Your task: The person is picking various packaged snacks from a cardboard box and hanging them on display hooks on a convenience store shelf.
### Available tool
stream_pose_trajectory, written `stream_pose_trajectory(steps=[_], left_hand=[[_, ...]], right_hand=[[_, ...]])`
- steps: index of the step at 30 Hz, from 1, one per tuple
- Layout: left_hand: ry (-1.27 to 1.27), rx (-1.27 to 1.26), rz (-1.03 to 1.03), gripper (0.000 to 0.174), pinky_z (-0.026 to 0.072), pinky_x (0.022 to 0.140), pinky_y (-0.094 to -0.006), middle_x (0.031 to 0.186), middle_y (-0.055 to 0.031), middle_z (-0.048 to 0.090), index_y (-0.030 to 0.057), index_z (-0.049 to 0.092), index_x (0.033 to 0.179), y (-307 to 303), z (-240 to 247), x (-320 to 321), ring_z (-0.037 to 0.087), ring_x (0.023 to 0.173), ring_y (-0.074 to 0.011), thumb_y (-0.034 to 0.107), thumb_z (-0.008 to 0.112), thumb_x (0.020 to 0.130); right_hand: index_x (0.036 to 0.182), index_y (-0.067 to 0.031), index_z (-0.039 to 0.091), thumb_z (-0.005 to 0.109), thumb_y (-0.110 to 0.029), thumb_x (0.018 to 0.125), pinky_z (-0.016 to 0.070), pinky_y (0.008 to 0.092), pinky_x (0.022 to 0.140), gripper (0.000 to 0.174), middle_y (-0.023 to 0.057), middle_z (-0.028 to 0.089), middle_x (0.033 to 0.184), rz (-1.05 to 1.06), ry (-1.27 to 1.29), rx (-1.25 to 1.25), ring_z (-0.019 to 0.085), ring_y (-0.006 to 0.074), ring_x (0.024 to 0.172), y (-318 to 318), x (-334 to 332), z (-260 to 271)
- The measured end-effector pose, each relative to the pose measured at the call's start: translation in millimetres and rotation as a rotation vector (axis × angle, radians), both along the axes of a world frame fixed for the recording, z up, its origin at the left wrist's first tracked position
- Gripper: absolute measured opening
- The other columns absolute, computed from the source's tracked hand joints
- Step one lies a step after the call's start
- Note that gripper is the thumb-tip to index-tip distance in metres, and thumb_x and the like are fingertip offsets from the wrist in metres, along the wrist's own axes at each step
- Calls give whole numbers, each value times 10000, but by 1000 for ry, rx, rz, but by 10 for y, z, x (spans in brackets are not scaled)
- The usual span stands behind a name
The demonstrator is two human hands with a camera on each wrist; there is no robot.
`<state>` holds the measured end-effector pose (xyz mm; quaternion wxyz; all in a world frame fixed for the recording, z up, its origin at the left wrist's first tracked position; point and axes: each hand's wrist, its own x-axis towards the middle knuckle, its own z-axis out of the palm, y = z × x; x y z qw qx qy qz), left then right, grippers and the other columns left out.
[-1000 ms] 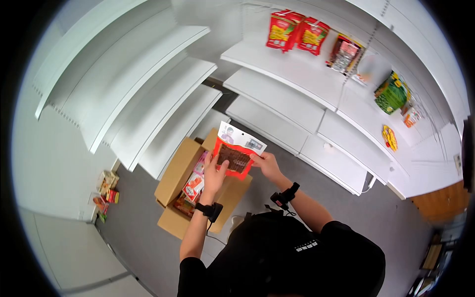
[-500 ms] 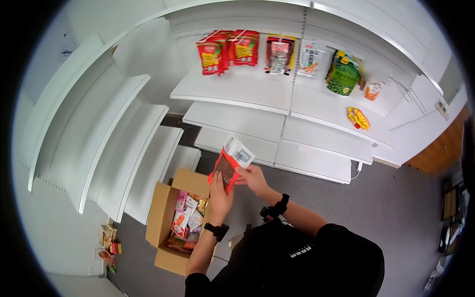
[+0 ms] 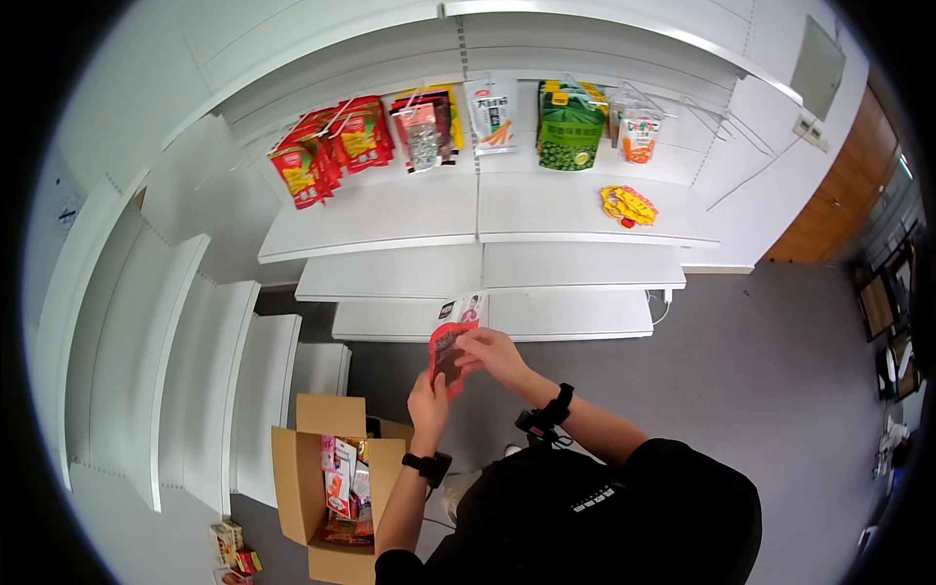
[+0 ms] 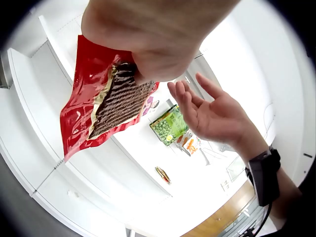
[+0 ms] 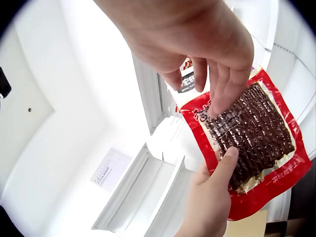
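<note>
A red snack packet (image 3: 440, 339) with a white printed header and a clear window over dark brown ridged strips is held up before the body. My left hand (image 3: 427, 408) grips it by the lower side, with the thumb (image 5: 228, 163) lying on the window. At the front of the packet, near the header, is my right hand (image 3: 495, 354), its fingers loosely bent over the printed face. The left wrist view shows the right palm (image 4: 217, 117) facing inward and the fingers not wrapped round anything.
An open cardboard box (image 3: 295, 487) full of packets stands at lower left. White shelves (image 3: 380, 226) run along the back and left. Red bags (image 3: 363, 136), a white carrot bag (image 3: 492, 117) and a green bag (image 3: 568, 132) hang on hooks; yellow packets (image 3: 629, 206) lie on the shelf.
The view has swung right, toward the back shelves. The packet has turned more upright; the right hand, earlier gripping its edge, now lies loosely over its front while the left keeps hold.
</note>
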<state>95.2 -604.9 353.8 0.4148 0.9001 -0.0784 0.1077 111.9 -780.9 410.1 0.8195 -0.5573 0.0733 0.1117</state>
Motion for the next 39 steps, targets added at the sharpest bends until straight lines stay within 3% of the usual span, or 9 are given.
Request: stream_pose_trajectory(steps=[4, 7, 10, 13, 19, 26, 32, 39], left_hand=[[24, -101, -62, 227, 479, 713, -400, 893, -215, 618, 14, 608, 992, -225, -77, 84, 593, 846, -403, 204, 523, 902], [109, -224, -125, 233, 480, 719, -360, 878, -203, 639, 3, 608, 1018, -359, -95, 186, 636, 802, -331, 194, 537, 905], [181, -430, -186, 248, 474, 737, -314, 897, -150, 661, -8, 602, 1058, -523, -116, 313, 626, 792, -188, 182, 556, 905], [252, -567, -270, 254, 468, 751, -281, 908, -88, 660, -33, 600, 1058, -662, -71, 455, 573, 817, -104, 167, 563, 906], [364, -722, -385, 262, 455, 776, -256, 980, -60, 644, -53, 586, 1071, -905, 135, 720, 572, 865, -103, 158, 559, 919], [457, -878, -480, 274, 448, 831, -254, 1083, -57, 609, -42, 555, 1137, -1042, 219, 1046, 562, 941, -107, 144, 538, 937], [454, -915, -526, 272, 447, 833, -252, 1088, -55, 606, -44, 553, 1140, -1069, 259, 1312, 558, 948, -102, 137, 537, 939], [462, -933, -535, 265, 449, 824, -252, 1075, -56, 608, -47, 554, 1131, -1071, 260, 1742, 559, 929, -101, 134, 535, 938]], right_hand=[[1022, -11, 598, 609, -264, 885, 505, 293, 761, 288, 70, 623, 985, -108, -5, 11, 618, 159, 861, -342, -26, -250], [1012, -24, 602, 608, -265, 885, 483, 287, 771, 272, 58, 623, 978, -178, -29, 5, 603, 142, 879, -556, -85, -384], [1025, -30, 603, 614, -269, 879, 464, 278, 761, 280, 46, 619, 970, -268, 8, -105, 591, 133, 883, -774, -140, -437], [1066, -31, 589, 625, -269, 868, 449, 270, 763, 312, 41, 609, 976, -366, -4, -187, 569, 125, 901, -969, -182, -426], [1135, -29, 554, 633, -274, 859, 446, 272, 769, 377, 37, 595, 1007, -508, 28, -243, 551, 117, 918, -1256, -90, -417], [1172, 1, 518, 593, -234, 893, 462, 299, 790, 372, 66, 614, 1056, -432, -55, -89, 578, 131, 960, -1310, 180, -265], [1116, 6, 564, 595, -179, 893, 472, 272, 765, 291, 70, 639, 971, -397, -87, -49, 596, 125, 855, -1279, 477, -288], [1057, 3, 585, 575, -127, 902, 459, 250, 770, 202, 48, 642, 962, -386, -154, -29, 588, 103, 857, -1273, 942, -256]])
